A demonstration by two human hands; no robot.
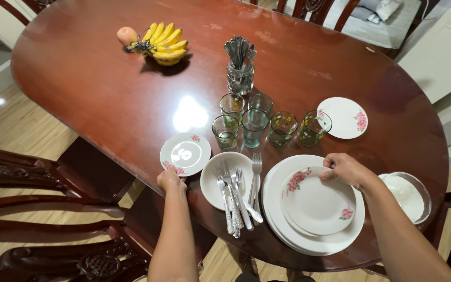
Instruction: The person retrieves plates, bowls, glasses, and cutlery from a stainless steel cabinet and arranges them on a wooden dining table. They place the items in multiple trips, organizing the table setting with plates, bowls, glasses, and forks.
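Head view is showing the left hand [170,180] pinching a small white floral saucer [185,153], the right hand [344,168] gripping a flowered white side plate [318,202]; lifting level seems wise.

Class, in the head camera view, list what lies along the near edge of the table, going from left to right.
Left hand → small floral saucer → forks on a white bowl → stacked white floral plates → right hand → glass bowl holding something white.

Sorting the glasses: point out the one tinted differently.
The blue-green drinking glass in the middle of the front row; the other five clear glasses carry small yellow flower prints.
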